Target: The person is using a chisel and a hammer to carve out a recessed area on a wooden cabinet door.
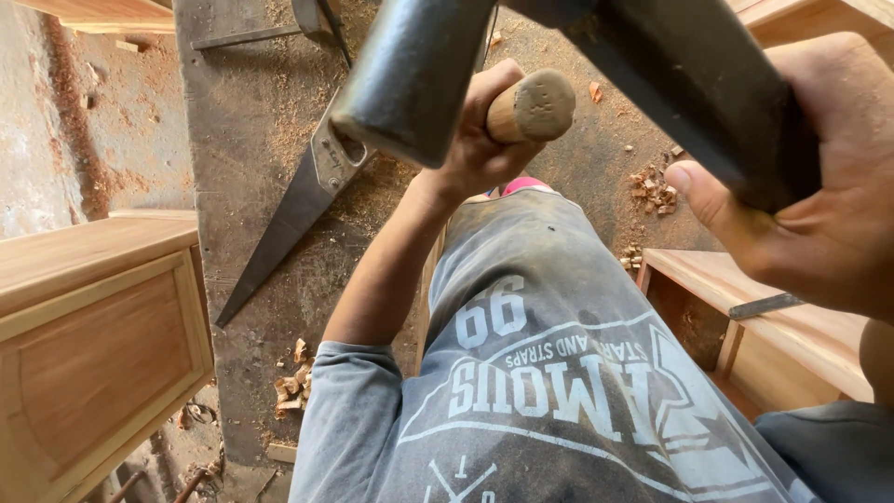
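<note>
My left hand [477,140] is closed around the pale wooden handle [534,107] of a hammer. Its butt end sticks out of my fist, and the dark metal hammer head [410,74] is raised close to the camera at top centre. My right hand [819,219] is very near the lens at the right, gripping a thick dark metal bar [694,79] that slants up and left out of view. The bar's far end is hidden. My grey printed T-shirt [549,373] fills the lower middle.
A handsaw [284,219] lies on a dark, sawdust-covered board [233,326]. A panelled wooden cabinet [93,345] stands at the left and a wooden frame piece [745,298] at the right. Wood chips [652,186] are scattered on the ground.
</note>
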